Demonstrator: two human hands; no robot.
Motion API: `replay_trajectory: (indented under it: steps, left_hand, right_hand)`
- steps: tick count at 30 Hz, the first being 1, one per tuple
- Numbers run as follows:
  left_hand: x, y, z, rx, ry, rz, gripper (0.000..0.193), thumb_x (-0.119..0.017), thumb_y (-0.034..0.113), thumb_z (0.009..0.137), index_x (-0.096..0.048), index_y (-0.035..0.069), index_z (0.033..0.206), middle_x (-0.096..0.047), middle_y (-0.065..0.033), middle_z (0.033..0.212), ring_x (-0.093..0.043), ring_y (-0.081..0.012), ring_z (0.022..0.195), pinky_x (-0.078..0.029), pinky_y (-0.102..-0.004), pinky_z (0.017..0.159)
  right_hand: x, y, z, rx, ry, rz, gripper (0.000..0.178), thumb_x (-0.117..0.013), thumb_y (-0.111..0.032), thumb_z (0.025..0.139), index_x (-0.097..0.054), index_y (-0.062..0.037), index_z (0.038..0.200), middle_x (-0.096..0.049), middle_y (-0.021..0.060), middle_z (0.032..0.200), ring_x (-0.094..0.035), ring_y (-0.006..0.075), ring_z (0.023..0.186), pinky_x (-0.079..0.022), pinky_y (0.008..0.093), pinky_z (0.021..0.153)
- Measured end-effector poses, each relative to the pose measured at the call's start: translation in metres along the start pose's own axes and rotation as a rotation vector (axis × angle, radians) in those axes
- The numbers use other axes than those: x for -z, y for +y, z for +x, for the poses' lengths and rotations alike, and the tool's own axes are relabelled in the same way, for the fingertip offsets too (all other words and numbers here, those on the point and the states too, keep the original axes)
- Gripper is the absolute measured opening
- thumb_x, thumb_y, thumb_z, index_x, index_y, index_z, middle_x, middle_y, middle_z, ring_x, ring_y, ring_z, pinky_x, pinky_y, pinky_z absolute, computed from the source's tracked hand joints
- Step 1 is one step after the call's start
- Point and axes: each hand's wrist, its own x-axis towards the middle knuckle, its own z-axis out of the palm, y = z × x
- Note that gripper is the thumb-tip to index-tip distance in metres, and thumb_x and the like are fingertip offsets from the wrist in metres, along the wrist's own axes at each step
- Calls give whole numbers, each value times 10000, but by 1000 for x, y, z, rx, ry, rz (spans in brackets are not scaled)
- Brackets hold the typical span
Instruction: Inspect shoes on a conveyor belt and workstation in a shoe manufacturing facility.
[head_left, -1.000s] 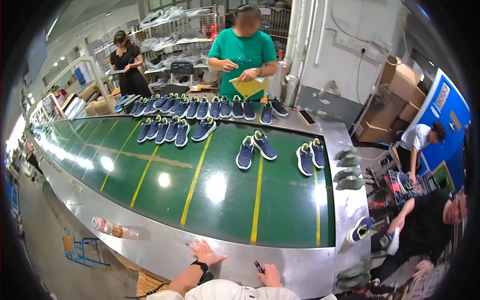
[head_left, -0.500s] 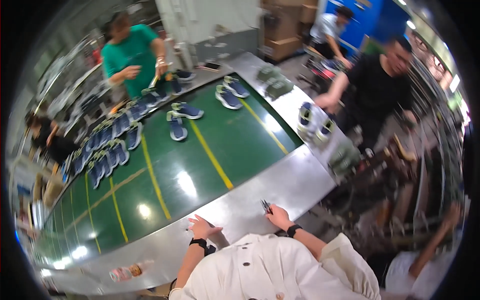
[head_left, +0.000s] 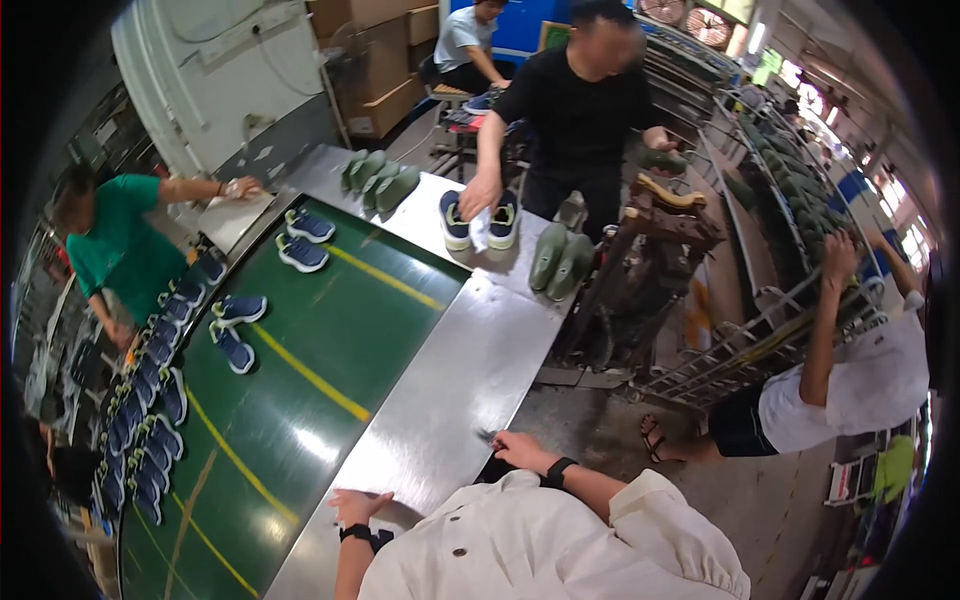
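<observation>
Steel worktop edge (head_left: 440,400): both of the person's hands rest on it at the near end of the line. The left hand (head_left: 358,505) lies palm-down on the steel, fingers loosely curled, grasping nothing; a dark watch (head_left: 356,533) sits on its wrist. The right hand (head_left: 520,452) rests at the worktop's right edge with fingers bent; a small dark object (head_left: 487,437) lies at its fingertips, and whether the hand grips it cannot be told. A dark band (head_left: 557,470) circles that wrist.

Left of the steel strip runs the green conveyor belt (head_left: 300,400) with yellow lines. Blue shoes (head_left: 232,330) lie on it in pairs, and a dense row (head_left: 150,420) of them follows the belt's left rim.

At the far end of the worktop, a pair of dark shoes with pale soles (head_left: 478,222) stands under the hand of a person in black (head_left: 580,110). Green shoe lasts (head_left: 560,258) lie just beside that pair, and more (head_left: 378,178) lie further left. A person in green (head_left: 120,245) works at the far left. To the right, a person in white (head_left: 850,385) reaches up to a rack (head_left: 760,330).
</observation>
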Motion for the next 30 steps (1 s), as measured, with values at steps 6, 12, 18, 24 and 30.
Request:
replay_trajectory:
  steps: [6,12,18,24,30]
  left_hand:
    - [3,2,3,-25,-4,24,1381,-713,667,433,20,-102,1314,-96,-371,1335,-309,-430,1211,-317,-472,968]
    - [-5,-2,25,-38,-39,7,1387,-724,655,429,26,-111,1309,-82,-388,1325,-351,-443,1178,-332,-476,955]
    - [-12,-6,30,-88,5,72,1404,-707,679,425,34,-137,1294,-112,-408,1305,-332,-435,1194,-336,-452,957]
    - [-8,-2,29,-117,-12,169,1363,-683,690,457,10,-119,1308,-125,-380,1324,-286,-415,1231,-301,-487,972]
    - [18,12,-7,-44,10,42,1328,-704,658,471,-31,-125,1306,-144,-373,1324,-239,-410,1255,-296,-506,967]
  right_hand:
    - [12,-13,-2,49,-62,-122,242,-596,-182,743,-535,-90,958,-611,103,902,-571,285,877,-437,369,718]
    - [14,-4,5,90,-70,-94,229,-601,-159,737,-526,-79,939,-602,122,869,-564,310,845,-426,395,692]
    - [12,-7,8,76,-58,-92,231,-606,-165,726,-530,-86,930,-601,131,849,-561,326,836,-427,409,683]
    - [9,-20,9,192,32,-27,261,-579,-159,716,-530,-89,963,-602,136,881,-568,329,843,-439,404,705]
    - [29,-41,20,95,121,30,160,-566,-133,681,-488,-47,790,-561,82,669,-571,209,636,-443,322,579]
